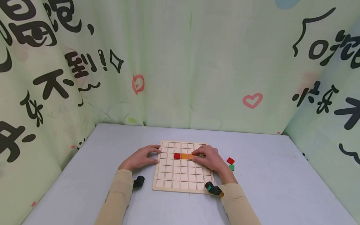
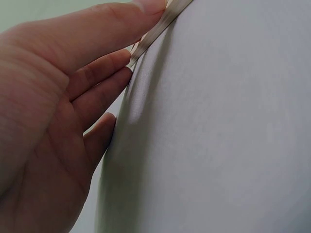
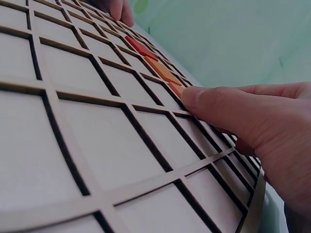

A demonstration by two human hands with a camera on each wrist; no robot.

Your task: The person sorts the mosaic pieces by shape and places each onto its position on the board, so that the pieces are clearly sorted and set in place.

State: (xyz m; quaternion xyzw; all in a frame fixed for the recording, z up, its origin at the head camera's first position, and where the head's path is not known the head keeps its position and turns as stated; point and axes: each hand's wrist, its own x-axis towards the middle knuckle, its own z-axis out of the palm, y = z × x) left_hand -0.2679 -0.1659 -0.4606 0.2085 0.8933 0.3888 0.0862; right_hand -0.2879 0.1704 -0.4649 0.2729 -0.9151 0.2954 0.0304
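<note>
A wooden grid board with square cells lies on the table. In one of its rows sit a red square tile and an orange square tile, side by side. Directly right of them, a second orange tile is pinched between thumb and fingers of my right hand, which partly cover it. The thumb tip touches that tile in the right wrist view. My left hand rests at the board's left edge, thumb and fingers spread and fairly straight, their tips against the wooden rim.
Another red tile and a green tile lie on the table just right of the board, near my right wrist. The white table is bordered by a printed pale green curtain at the back and sides.
</note>
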